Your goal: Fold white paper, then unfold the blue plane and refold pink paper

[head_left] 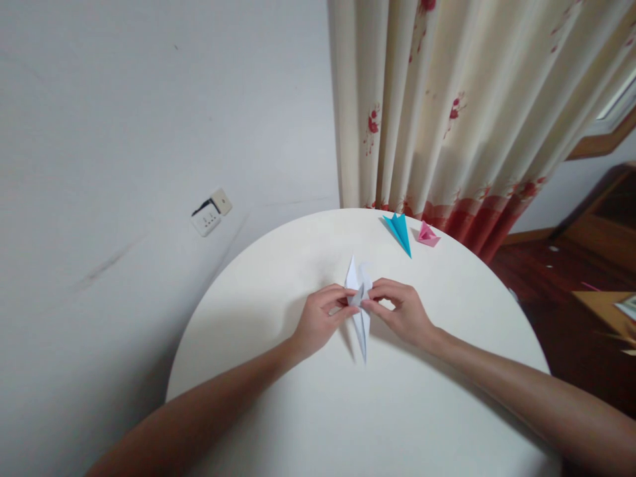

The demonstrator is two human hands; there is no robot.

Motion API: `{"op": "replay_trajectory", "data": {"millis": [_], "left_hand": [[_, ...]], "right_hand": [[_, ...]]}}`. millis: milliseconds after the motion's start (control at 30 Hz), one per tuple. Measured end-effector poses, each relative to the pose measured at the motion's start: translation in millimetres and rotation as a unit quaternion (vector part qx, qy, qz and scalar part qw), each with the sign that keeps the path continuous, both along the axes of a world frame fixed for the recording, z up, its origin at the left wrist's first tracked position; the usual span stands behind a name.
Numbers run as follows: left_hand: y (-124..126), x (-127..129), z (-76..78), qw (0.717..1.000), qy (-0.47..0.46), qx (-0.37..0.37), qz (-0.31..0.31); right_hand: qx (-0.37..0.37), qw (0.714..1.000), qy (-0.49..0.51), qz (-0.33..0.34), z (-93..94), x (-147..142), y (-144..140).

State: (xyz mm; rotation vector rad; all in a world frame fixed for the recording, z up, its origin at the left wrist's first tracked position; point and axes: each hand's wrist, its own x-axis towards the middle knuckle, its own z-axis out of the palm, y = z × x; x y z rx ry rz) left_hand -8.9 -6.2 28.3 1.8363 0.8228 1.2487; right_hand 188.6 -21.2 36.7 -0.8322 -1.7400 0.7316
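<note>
A white folded paper figure [360, 311], long and pointed at both ends, is held just above the middle of a round white table [308, 411]. My left hand [320, 321] pinches its left side with thumb and fingers. My right hand [402, 311] pinches its right side, fingertips almost meeting the left ones at the paper's middle. The lower tip of the paper points toward me, and two upper points rise behind my fingers.
A blue folded paper piece [400, 232] and a small pink folded piece [427, 236] lie at the table's far edge. Behind them hangs a cream curtain with red flowers [447, 112]. A wall socket [211, 213] sits on the white wall at left. Dark wooden floor lies at right.
</note>
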Motion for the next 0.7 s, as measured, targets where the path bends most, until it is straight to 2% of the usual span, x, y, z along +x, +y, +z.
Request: {"op": "replay_trajectory", "data": {"millis": [233,400,500,600,700], "left_hand": [[-3.0,3.6,4.7,0.999,0.012,-0.026,0.028],[-7.7,10.0,2.8,0.994,-0.031,-0.094,0.05],[-7.1,11.1,2.0,0.989,-0.067,-0.129,0.033],[-4.5,10.2,3.1,0.988,-0.068,-0.136,0.012],[-2.3,9.3,3.8,0.989,-0.065,-0.133,0.023]], "right_hand": [[-0.131,0.989,0.066,-0.02,-5.3,-11.3,-2.7],[-0.151,0.982,0.111,-0.017,-7.5,-16.9,-4.2],[-0.167,0.976,0.136,-0.019,-4.3,-17.8,-5.5],[-0.188,0.97,0.153,-0.016,-2.3,-17.6,-6.2],[-0.186,0.97,0.155,-0.009,-4.8,-16.9,-5.5]]}}
